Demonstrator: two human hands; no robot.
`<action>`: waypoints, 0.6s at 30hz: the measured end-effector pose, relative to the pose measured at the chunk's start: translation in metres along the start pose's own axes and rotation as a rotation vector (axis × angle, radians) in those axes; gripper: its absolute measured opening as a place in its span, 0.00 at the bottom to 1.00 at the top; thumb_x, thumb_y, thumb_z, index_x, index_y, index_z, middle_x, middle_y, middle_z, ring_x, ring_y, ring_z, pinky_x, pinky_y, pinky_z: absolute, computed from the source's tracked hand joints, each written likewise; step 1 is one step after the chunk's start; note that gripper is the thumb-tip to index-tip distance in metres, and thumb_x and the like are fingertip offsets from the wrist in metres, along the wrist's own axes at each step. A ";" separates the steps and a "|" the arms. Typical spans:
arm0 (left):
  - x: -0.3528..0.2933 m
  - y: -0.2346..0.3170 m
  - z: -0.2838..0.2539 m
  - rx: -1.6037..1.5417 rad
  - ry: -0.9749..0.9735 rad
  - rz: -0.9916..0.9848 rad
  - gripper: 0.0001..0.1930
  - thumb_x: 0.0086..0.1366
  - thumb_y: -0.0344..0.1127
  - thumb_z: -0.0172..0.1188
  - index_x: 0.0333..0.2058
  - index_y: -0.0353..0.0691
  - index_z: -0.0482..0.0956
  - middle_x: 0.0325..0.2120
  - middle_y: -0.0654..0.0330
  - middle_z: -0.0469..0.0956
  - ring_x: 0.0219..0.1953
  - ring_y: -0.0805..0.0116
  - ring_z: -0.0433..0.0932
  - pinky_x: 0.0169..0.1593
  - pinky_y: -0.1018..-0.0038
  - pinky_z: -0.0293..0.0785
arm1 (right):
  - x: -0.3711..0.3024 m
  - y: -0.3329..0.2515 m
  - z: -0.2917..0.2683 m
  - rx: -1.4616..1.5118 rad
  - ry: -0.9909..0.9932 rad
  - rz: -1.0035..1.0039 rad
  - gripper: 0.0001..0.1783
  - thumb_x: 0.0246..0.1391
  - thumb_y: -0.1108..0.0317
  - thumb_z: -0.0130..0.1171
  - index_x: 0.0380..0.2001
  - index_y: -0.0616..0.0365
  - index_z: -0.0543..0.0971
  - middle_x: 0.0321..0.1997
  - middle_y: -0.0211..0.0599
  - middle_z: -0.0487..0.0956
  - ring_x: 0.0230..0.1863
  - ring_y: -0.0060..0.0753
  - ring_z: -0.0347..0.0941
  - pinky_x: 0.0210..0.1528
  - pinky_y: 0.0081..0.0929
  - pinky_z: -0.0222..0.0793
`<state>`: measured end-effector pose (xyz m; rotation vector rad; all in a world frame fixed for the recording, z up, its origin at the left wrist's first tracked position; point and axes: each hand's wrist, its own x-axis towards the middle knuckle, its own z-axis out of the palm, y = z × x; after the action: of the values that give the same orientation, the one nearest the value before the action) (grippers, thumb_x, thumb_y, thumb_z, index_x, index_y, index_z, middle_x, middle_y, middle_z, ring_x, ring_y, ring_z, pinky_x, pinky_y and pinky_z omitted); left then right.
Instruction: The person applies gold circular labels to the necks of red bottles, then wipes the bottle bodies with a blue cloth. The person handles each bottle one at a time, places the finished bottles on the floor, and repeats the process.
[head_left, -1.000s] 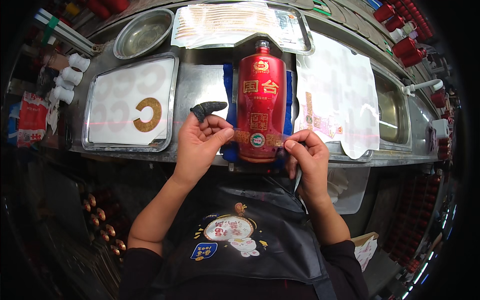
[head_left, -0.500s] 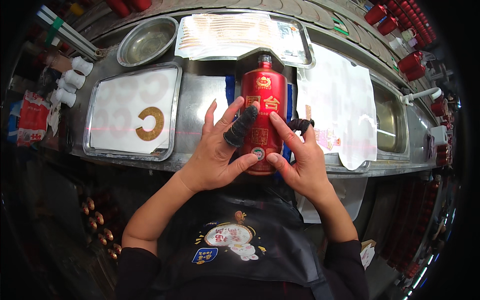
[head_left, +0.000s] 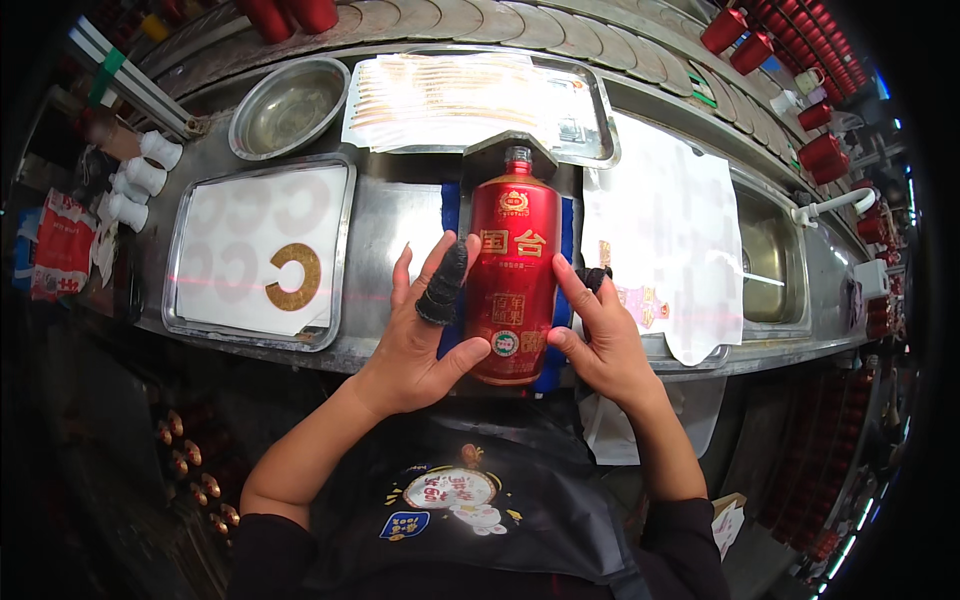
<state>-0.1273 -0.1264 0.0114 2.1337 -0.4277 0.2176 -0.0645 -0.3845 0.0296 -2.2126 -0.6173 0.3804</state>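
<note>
A red bottle (head_left: 512,275) with gold lettering lies on its back in front of me, its neck pointing away. Its top end rests against a grey angled holder (head_left: 480,160). My left hand (head_left: 412,345) is at the bottle's left side, fingers spread, with black wrapping on one finger and the thumb by the lower edge. Along the right edge, the stretched index finger and thumb of my right hand (head_left: 598,345) touch the bottle; another finger there also wears a black wrap. Blue cloth (head_left: 566,225) shows beneath the bottle on both sides.
To the left, a metal tray (head_left: 343,240) bears a white sheet with one gold C-shaped sticker (head_left: 295,277). Behind it stands a metal bowl (head_left: 290,108). Sticker strips (head_left: 450,100) lie on a far tray; a white backing sheet (head_left: 665,230) and a sink (head_left: 775,270) are right.
My left fingers have moved off the bottle's front to its left side. My right fingers have drawn back to its right edge. The whole view has shifted slightly.
</note>
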 end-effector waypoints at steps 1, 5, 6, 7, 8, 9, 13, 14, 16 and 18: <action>-0.001 -0.002 0.001 -0.027 0.004 -0.004 0.42 0.68 0.47 0.61 0.74 0.44 0.50 0.74 0.52 0.56 0.77 0.51 0.49 0.73 0.42 0.28 | 0.001 0.003 -0.001 -0.013 0.002 -0.024 0.40 0.59 0.46 0.63 0.74 0.25 0.61 0.35 0.44 0.64 0.34 0.47 0.67 0.43 0.38 0.68; -0.004 -0.005 0.009 -0.163 0.027 0.001 0.44 0.68 0.45 0.62 0.75 0.41 0.47 0.74 0.50 0.54 0.76 0.52 0.53 0.74 0.44 0.28 | 0.005 0.014 -0.003 -0.054 -0.051 -0.024 0.43 0.58 0.47 0.66 0.74 0.26 0.60 0.34 0.43 0.63 0.33 0.44 0.66 0.42 0.36 0.67; -0.004 -0.005 0.011 -0.193 0.031 -0.010 0.44 0.68 0.44 0.62 0.75 0.41 0.47 0.74 0.49 0.53 0.75 0.52 0.54 0.74 0.44 0.29 | 0.006 0.016 -0.003 -0.040 -0.062 -0.013 0.44 0.58 0.47 0.66 0.75 0.27 0.59 0.34 0.43 0.63 0.33 0.44 0.66 0.42 0.37 0.67; -0.004 -0.004 0.012 -0.228 0.038 -0.012 0.45 0.68 0.44 0.62 0.75 0.41 0.47 0.74 0.49 0.53 0.75 0.51 0.55 0.74 0.44 0.29 | 0.007 0.016 -0.004 -0.025 -0.075 -0.001 0.44 0.57 0.47 0.66 0.75 0.27 0.59 0.34 0.43 0.63 0.33 0.44 0.66 0.42 0.37 0.67; -0.005 -0.003 0.013 -0.263 0.047 -0.017 0.45 0.67 0.43 0.63 0.75 0.40 0.46 0.74 0.49 0.53 0.75 0.51 0.55 0.74 0.44 0.29 | 0.007 0.017 -0.004 -0.010 -0.088 0.011 0.45 0.57 0.47 0.66 0.75 0.28 0.59 0.34 0.43 0.63 0.33 0.44 0.66 0.42 0.37 0.67; -0.005 -0.002 0.013 -0.282 0.045 -0.018 0.45 0.67 0.43 0.63 0.75 0.40 0.47 0.74 0.48 0.53 0.75 0.51 0.55 0.74 0.44 0.30 | 0.007 0.016 -0.004 0.000 -0.082 0.029 0.44 0.57 0.47 0.65 0.75 0.29 0.59 0.35 0.44 0.63 0.34 0.44 0.67 0.42 0.37 0.67; -0.005 0.002 0.006 -0.250 0.021 -0.026 0.44 0.67 0.44 0.63 0.75 0.42 0.49 0.74 0.47 0.54 0.75 0.49 0.54 0.74 0.43 0.30 | 0.002 0.011 -0.004 0.033 -0.002 -0.017 0.43 0.58 0.47 0.65 0.75 0.31 0.60 0.37 0.45 0.66 0.36 0.45 0.68 0.44 0.36 0.68; -0.004 0.002 0.004 -0.218 0.018 -0.020 0.44 0.67 0.44 0.63 0.75 0.43 0.49 0.74 0.47 0.54 0.75 0.49 0.53 0.74 0.42 0.30 | 0.001 0.010 -0.004 0.032 0.046 -0.054 0.43 0.58 0.47 0.65 0.74 0.31 0.61 0.38 0.45 0.67 0.37 0.45 0.68 0.44 0.36 0.68; -0.001 0.002 0.000 -0.073 0.013 0.052 0.42 0.66 0.46 0.63 0.74 0.45 0.52 0.74 0.49 0.55 0.76 0.48 0.52 0.73 0.39 0.29 | 0.000 0.008 -0.003 -0.017 0.027 -0.115 0.42 0.58 0.47 0.65 0.74 0.31 0.62 0.40 0.46 0.68 0.38 0.46 0.69 0.45 0.36 0.68; 0.004 0.003 -0.001 0.023 -0.011 0.101 0.41 0.66 0.47 0.63 0.73 0.47 0.55 0.74 0.50 0.56 0.76 0.47 0.50 0.72 0.37 0.28 | 0.002 0.008 -0.002 -0.079 0.021 -0.156 0.41 0.58 0.43 0.62 0.73 0.29 0.63 0.40 0.47 0.68 0.38 0.49 0.70 0.44 0.38 0.69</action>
<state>-0.1245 -0.1276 0.0153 2.1386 -0.5425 0.2691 -0.0598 -0.3892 0.0244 -2.2226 -0.7996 0.2558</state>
